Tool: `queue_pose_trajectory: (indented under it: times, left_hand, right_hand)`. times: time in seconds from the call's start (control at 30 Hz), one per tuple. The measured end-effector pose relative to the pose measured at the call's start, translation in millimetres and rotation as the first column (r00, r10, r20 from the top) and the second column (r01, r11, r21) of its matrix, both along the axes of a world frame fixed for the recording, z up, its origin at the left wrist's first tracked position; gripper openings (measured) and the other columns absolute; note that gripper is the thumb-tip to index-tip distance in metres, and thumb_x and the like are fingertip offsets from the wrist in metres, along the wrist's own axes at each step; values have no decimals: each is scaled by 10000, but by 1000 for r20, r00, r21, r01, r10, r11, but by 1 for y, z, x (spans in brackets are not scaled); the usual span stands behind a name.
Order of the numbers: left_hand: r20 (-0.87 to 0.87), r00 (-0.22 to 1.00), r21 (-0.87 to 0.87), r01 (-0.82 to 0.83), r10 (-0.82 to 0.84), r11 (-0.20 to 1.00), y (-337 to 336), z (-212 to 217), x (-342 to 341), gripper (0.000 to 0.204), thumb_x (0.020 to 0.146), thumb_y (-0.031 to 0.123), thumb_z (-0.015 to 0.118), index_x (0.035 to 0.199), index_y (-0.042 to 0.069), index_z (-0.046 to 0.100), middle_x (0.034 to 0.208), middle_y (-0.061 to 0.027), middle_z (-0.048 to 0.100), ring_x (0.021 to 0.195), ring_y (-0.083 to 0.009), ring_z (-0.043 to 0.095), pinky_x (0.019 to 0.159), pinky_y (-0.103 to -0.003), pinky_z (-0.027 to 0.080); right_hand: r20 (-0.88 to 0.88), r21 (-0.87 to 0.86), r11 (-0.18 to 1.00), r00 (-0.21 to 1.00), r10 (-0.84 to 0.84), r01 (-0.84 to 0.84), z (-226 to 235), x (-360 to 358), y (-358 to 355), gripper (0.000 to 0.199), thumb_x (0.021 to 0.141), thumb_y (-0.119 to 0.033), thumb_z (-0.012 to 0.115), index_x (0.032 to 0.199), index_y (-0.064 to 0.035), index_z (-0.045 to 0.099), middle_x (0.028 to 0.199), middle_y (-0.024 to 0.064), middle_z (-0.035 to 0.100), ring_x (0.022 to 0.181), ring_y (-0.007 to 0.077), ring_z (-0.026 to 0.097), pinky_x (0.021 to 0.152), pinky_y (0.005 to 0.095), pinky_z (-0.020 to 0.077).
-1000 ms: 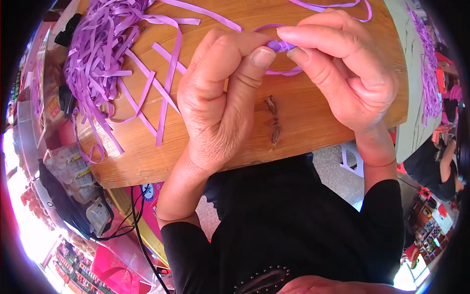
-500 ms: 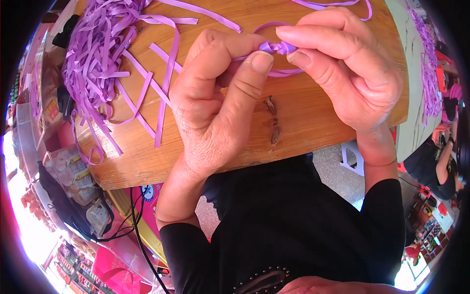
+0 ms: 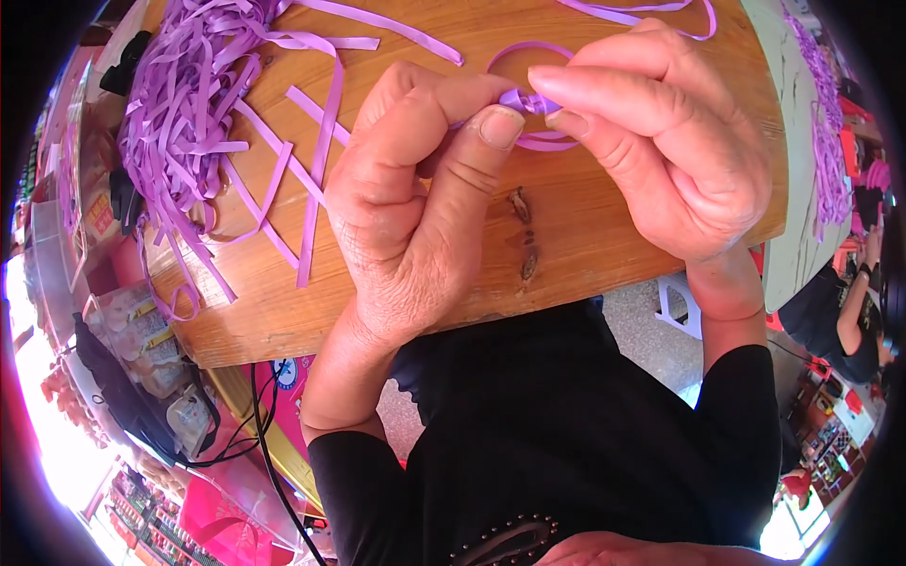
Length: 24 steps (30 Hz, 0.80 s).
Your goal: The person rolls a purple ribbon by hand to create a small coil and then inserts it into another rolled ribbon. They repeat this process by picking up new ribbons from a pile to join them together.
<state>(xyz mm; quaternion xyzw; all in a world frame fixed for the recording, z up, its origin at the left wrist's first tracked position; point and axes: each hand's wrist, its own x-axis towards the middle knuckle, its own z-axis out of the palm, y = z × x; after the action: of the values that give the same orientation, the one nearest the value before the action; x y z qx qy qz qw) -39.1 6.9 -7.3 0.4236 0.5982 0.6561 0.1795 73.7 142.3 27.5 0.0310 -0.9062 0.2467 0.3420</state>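
Note:
Above the wooden table, my left hand (image 3: 415,198) pinches a purple ribbon (image 3: 530,102) between thumb and forefinger. My right hand (image 3: 675,141) grips the same ribbon from the other side, also between thumb and fingertips. Between the two pinches the ribbon is twisted into a small folded bunch. Purple loops (image 3: 545,141) curve behind and below the fingertips; whether they belong to this ribbon I cannot tell. The curled lower fingers of my left hand are partly hidden behind its thumb.
A heap of loose purple ribbons (image 3: 193,104) covers the left of the wooden table (image 3: 604,226), with several strands trailing to the middle. More ribbon (image 3: 642,9) lies at the far edge. At right, a pale surface (image 3: 788,170) carries another purple bundle (image 3: 826,132). A person (image 3: 840,311) is beyond.
Both hands keep their pinches and shift only slightly. The twisted bit of ribbon has turned and sits a little lower between the fingertips.

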Motion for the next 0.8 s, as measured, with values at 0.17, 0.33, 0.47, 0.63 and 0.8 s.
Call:
queue_pose_trajectory:
  times: [0.17, 0.33, 0.47, 0.63, 0.8]
  left_hand:
    - [-123, 992, 3, 15, -14, 1000, 0, 4, 0, 102, 858, -25, 570, 944, -27, 623, 790, 3, 503, 747, -78, 425, 698, -189, 341]
    - [-137, 991, -8, 3, -4, 1000, 1, 3, 1, 111, 843, -41, 580, 944, -27, 623, 765, 5, 481, 719, -78, 406, 664, -190, 329]
    - [-183, 983, -11, -17, 14, 1000, 1, 1, 2, 116, 832, -49, 590, 941, -28, 623, 750, -1, 478, 698, -84, 411, 643, -191, 331]
    - [-325, 944, 3, -51, 49, 999, 2, 1, 5, 124, 823, -56, 597, 942, -32, 622, 735, -15, 480, 675, -92, 416, 615, -198, 335]
    - [-305, 949, 19, -74, 76, 997, 1, 0, 9, 125, 828, -52, 594, 949, -33, 620, 739, -14, 489, 683, -91, 423, 619, -194, 338]
  right_hand:
    - [1, 4, 1000, 1000, 15, -15, 0, 0, 1, 239, 712, 62, 686, 947, 35, 654, 819, 110, 602, 686, 181, 558, 572, 242, 437]
    - [13, 51, 999, 1000, 18, -19, 1, 1, 1, 246, 697, 57, 691, 940, 43, 652, 807, 118, 594, 681, 201, 553, 569, 254, 436]
    - [-20, 182, 983, 999, 41, -37, -1, -1, 5, 270, 661, 39, 705, 924, 58, 648, 788, 125, 583, 667, 221, 547, 560, 267, 434]
    - [-33, 216, 976, 999, -14, 21, 1, 0, -1, 284, 630, 24, 714, 903, 65, 648, 759, 127, 578, 640, 223, 539, 550, 272, 433]
    - [3, 126, 992, 1000, -26, 25, 0, 2, -2, 269, 633, 34, 714, 892, 66, 649, 746, 126, 577, 624, 218, 533, 542, 272, 429]
